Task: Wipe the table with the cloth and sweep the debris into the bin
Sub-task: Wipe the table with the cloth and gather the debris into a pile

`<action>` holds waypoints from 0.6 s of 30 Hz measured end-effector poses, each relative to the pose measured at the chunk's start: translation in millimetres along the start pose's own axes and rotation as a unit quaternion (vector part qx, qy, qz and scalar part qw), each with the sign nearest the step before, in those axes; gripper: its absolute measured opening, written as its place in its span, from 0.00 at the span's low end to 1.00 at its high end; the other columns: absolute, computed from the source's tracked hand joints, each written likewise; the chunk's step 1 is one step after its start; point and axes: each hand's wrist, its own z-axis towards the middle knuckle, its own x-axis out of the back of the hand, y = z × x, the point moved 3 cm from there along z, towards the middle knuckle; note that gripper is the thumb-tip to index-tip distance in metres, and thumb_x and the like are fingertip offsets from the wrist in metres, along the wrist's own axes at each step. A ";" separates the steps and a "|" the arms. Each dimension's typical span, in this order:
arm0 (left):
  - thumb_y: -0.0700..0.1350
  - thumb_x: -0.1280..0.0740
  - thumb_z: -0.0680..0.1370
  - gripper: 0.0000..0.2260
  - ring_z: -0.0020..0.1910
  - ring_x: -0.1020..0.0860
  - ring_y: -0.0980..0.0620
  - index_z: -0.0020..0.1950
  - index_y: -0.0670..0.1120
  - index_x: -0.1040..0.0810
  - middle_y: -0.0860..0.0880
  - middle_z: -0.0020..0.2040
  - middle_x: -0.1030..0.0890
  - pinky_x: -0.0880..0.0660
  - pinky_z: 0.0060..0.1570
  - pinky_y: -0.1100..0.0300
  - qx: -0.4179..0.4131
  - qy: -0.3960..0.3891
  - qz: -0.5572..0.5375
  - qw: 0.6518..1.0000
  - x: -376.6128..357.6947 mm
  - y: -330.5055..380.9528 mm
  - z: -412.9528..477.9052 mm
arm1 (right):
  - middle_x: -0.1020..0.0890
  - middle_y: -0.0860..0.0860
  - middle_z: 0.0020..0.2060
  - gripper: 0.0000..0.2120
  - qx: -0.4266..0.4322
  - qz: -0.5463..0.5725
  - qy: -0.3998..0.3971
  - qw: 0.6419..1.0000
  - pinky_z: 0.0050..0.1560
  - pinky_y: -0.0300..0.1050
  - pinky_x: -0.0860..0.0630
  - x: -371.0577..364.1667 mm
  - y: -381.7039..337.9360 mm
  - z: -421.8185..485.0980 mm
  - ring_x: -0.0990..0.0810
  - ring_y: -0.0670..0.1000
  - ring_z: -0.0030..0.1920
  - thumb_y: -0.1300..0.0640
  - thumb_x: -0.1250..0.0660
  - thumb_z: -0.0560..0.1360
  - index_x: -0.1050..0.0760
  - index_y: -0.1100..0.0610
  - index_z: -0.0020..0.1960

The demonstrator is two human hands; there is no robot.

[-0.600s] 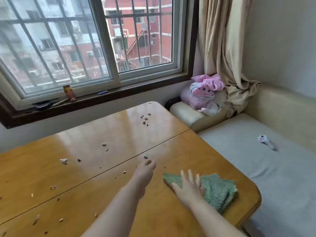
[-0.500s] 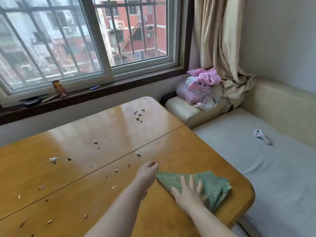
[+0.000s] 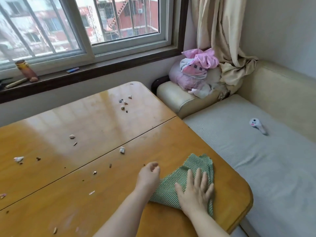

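Observation:
A green striped cloth (image 3: 198, 165) lies folded on the wooden table (image 3: 95, 120) near its right front corner. My right hand (image 3: 195, 193) lies flat on the cloth, fingers straight and spread. My left hand (image 3: 148, 177) rests at the cloth's left edge with its fingers curled down; whether it holds the cloth is hidden. Several bits of debris (image 3: 122, 150) are scattered over the table, with a small cluster (image 3: 124, 103) near the far edge. No bin is in view.
A beige sofa (image 3: 256, 159) runs along the table's right side, with a small white toy (image 3: 256, 125) on the seat and a pile of pink clothes (image 3: 196, 69) on its arm. A can (image 3: 25, 71) stands on the window sill behind the table.
My right hand has moved further onto the cloth and flattened on it. My left hand has come to the cloth's left edge. The view has shifted left and down.

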 end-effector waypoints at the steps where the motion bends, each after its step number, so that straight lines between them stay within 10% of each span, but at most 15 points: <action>1: 0.47 0.41 0.80 0.14 0.63 0.26 0.48 0.65 0.48 0.26 0.48 0.65 0.24 0.28 0.62 0.54 -0.005 0.003 0.007 1.000 2.3 -3.5 7.3 | 0.61 0.52 0.75 0.32 0.010 -0.015 0.006 1.000 0.71 0.61 0.66 -0.2 -3.1 8.1 0.67 0.55 0.73 0.40 0.52 0.75 0.59 0.50 0.74; 5: 0.47 0.41 0.80 0.14 0.64 0.27 0.50 0.65 0.50 0.26 0.50 0.64 0.24 0.30 0.63 0.55 -0.027 0.009 0.041 0.999 19.4 -12.2 30.5 | 0.57 0.50 0.76 0.30 0.025 -0.033 0.028 0.999 0.72 0.63 0.64 17.5 -14.2 52.6 0.64 0.55 0.74 0.50 0.48 0.74 0.53 0.47 0.74; 10: 0.47 0.40 0.80 0.13 0.64 0.28 0.51 0.63 0.52 0.25 0.51 0.63 0.23 0.30 0.65 0.53 -0.039 0.043 0.039 0.998 52.7 -20.8 59.0 | 0.60 0.52 0.75 0.36 -0.058 -0.070 0.037 0.995 0.70 0.65 0.62 3.4 -23.0 51.6 0.64 0.59 0.73 0.33 0.56 0.72 0.63 0.47 0.73; 18: 0.43 0.39 0.79 0.11 0.60 0.26 0.52 0.60 0.51 0.22 0.52 0.60 0.21 0.30 0.61 0.58 -0.053 0.122 0.009 0.991 109.6 -48.5 86.9 | 0.58 0.50 0.74 0.32 0.106 -0.097 0.090 0.985 0.70 0.60 0.66 -37.5 -122.0 82.4 0.60 0.58 0.74 0.36 0.62 0.73 0.60 0.49 0.72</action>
